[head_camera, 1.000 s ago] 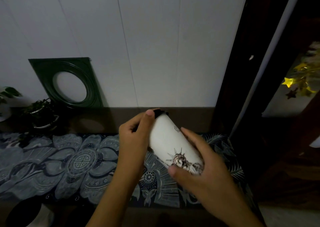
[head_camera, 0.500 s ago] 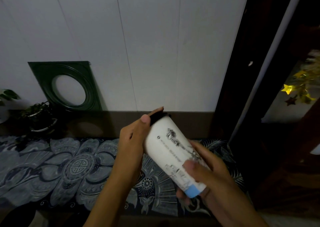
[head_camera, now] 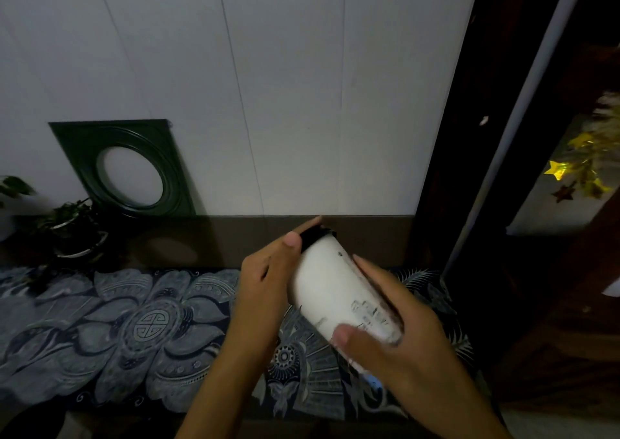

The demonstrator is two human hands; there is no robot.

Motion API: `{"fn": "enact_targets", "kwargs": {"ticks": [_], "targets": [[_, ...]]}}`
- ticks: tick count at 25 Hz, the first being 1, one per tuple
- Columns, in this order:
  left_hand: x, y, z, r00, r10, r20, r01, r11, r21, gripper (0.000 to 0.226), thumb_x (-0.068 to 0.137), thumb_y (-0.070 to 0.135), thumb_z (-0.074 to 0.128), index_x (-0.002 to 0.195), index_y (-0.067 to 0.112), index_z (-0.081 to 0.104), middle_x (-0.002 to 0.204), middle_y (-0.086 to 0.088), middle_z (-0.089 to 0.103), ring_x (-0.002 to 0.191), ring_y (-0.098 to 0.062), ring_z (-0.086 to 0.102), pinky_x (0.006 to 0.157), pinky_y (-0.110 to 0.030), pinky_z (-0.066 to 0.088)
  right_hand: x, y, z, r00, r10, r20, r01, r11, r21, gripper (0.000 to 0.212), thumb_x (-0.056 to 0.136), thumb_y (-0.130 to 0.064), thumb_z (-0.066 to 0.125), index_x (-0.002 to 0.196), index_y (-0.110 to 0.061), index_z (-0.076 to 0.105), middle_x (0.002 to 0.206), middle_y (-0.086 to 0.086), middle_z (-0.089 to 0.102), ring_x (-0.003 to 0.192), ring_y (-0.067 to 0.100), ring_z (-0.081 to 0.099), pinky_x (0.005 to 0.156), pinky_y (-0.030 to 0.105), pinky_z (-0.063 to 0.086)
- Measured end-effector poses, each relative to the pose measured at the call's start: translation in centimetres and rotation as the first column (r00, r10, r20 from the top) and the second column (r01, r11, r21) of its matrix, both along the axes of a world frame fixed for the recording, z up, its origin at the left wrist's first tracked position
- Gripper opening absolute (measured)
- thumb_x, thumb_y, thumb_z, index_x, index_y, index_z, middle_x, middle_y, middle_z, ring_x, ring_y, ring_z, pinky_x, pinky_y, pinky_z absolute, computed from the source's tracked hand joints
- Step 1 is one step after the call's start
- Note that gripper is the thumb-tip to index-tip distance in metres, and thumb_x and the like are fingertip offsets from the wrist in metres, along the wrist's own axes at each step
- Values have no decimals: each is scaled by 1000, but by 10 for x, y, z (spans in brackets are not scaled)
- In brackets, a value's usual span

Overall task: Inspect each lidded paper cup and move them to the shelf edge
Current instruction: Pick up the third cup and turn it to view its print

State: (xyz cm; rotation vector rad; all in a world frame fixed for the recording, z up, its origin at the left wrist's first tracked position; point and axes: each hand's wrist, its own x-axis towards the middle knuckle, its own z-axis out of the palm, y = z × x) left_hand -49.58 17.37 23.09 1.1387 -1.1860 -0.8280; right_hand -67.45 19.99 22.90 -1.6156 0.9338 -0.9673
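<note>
A white paper cup [head_camera: 330, 291] with a black lid [head_camera: 313, 234] and dark printed drawings is held tilted in the air, lid end pointing away from me and up. My left hand [head_camera: 265, 281] grips the lid end, thumb on the near side and fingers behind. My right hand [head_camera: 396, 338] grips the base end, thumb across the front and fingers along the far side. The cup hangs above the patterned cloth [head_camera: 141, 328] on the shelf. The cup's base is hidden by my right hand.
A dark green square frame [head_camera: 124, 167] with a round opening leans on the white wall at the back left. Potted plants [head_camera: 70, 227] stand at the far left. A dark door frame [head_camera: 469, 170] rises on the right, gold stars [head_camera: 577, 170] beyond it.
The cup has been turned about its long axis between my hands: the printed drawings rolled toward the right side and a plain white face is now up. My right thumb moved across the front.
</note>
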Motion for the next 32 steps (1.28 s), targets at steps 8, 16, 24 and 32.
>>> {"fn": "enact_targets", "kwargs": {"ticks": [8,16,24,32], "targets": [[-2,0,3,1000,30,-6,-31,998,-53,37,84,58,52,108,45,77,98,7,81,87,-12,74,72,-26,59,1,0,3,973,7,229,-79,949,306,68,64,-54,81,129,-49,59,122,-3,73,92,20,76,68,34,62],[-4,3,-2,1000,24,-11,-24,1000,-11,44,84,61,50,108,36,77,73,3,76,62,-13,65,55,-21,48,5,3,-8,981,-98,-169,80,991,-110,89,60,-64,71,138,-68,29,125,-37,57,108,-6,63,80,14,55],[1,5,-6,995,-45,-89,43,999,-23,47,89,57,50,115,28,77,94,-8,80,88,-30,73,72,-41,58,-7,-5,-4,882,64,467,-285,861,421,65,53,-52,94,113,-36,73,112,12,76,78,31,77,59,37,61],[-5,5,1,996,-44,79,46,999,-20,45,86,57,51,110,29,78,88,13,80,81,-2,71,66,-15,52,4,7,-16,918,-182,-353,110,970,-215,89,62,-74,65,135,-76,13,132,-43,41,112,-4,55,88,23,53]]}}
